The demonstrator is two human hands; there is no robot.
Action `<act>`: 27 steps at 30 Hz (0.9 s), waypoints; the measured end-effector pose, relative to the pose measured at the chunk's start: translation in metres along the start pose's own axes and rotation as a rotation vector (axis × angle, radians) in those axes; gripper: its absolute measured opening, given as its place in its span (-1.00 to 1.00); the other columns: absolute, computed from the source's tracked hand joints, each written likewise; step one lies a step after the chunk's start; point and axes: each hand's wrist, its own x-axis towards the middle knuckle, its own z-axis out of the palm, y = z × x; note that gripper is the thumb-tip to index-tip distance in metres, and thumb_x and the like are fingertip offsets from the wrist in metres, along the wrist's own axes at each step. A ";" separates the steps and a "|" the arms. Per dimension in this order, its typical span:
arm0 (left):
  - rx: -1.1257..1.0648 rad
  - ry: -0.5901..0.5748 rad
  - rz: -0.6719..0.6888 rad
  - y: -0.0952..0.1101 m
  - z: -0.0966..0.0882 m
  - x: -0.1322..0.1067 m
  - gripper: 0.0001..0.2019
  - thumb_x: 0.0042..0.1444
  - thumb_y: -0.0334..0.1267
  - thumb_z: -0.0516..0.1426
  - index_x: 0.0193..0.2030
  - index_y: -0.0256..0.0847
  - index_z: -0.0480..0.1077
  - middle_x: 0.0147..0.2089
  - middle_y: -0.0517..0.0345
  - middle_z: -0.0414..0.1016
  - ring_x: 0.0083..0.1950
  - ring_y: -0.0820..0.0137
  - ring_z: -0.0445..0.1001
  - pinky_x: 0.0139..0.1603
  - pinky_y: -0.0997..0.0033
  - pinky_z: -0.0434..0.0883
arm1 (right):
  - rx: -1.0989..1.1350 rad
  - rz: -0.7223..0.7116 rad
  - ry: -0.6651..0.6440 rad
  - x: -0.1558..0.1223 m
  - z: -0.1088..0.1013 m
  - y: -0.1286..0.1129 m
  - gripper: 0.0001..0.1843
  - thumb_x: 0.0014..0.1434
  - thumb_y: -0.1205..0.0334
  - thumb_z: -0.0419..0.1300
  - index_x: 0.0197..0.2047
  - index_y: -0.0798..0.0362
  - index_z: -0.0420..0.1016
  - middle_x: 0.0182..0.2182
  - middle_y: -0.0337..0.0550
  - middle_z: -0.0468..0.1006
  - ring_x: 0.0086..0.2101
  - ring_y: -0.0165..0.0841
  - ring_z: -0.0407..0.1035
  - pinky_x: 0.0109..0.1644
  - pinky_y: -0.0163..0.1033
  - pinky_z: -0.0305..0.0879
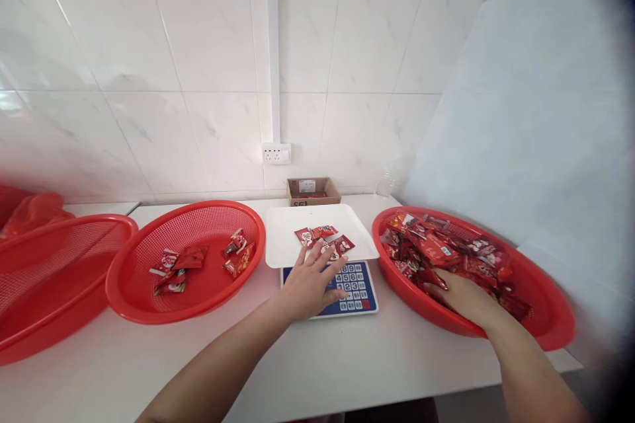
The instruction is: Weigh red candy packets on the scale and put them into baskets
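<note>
Red packets [344, 244] lie on the white tray [280, 238] just beside the basket [551, 336], seemingly so you can reach both at once, your left hand [311, 283] over them with fingers apart, your right hand [461, 294] inside the basket, its grip I cannot tell.

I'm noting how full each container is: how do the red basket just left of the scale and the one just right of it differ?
The left basket holds only a few packets; the right basket holds a large heap.
Much of the left basket's floor shows; most of the right basket's is covered.
The right hand reaches into the right basket; neither hand is in the left basket.
Both stand on the white table.
</note>
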 end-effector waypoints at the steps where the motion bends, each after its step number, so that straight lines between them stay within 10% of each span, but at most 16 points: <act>1: 0.021 -0.021 -0.006 -0.001 0.001 0.003 -0.41 0.22 0.13 -0.04 0.32 -0.06 0.10 0.35 -0.01 0.14 0.40 0.05 -0.11 0.31 -0.18 -0.06 | 0.006 0.002 -0.038 -0.001 -0.001 -0.001 -0.74 0.13 0.06 0.03 -0.24 -0.03 0.46 -0.25 0.01 0.57 -0.20 -0.04 0.45 -0.14 -0.06 0.31; 11: 0.121 -0.031 -0.150 -0.003 0.007 -0.006 -0.41 0.24 0.12 -0.08 0.32 -0.12 0.10 0.37 -0.12 0.05 0.40 0.01 -0.10 0.30 -0.22 -0.07 | -0.008 0.050 -0.105 -0.005 -0.007 -0.010 -0.61 0.18 0.03 -0.05 -0.02 -0.01 0.39 -0.12 0.06 0.53 -0.09 0.00 0.40 -0.07 -0.03 0.29; 20: -0.041 -0.084 -0.310 -0.024 0.004 0.055 -0.29 0.17 0.26 -0.12 0.36 -0.06 -0.03 0.44 -0.13 -0.17 0.42 -0.05 -0.29 0.26 -0.27 -0.08 | -0.039 0.052 -0.097 -0.005 -0.005 -0.008 -0.53 0.19 0.01 -0.07 0.07 0.03 0.35 -0.09 0.06 0.53 -0.09 -0.04 0.40 -0.08 -0.07 0.30; 27: -0.005 -0.172 -0.323 -0.033 0.015 0.086 -0.44 0.18 0.21 -0.13 0.20 0.00 0.24 0.36 -0.10 0.05 0.38 -0.08 -0.12 0.18 -0.36 -0.05 | -0.028 0.037 -0.050 -0.008 -0.007 -0.011 -0.57 0.15 -0.01 -0.04 -0.01 -0.02 0.40 -0.20 0.00 0.57 -0.19 -0.07 0.45 -0.18 -0.09 0.34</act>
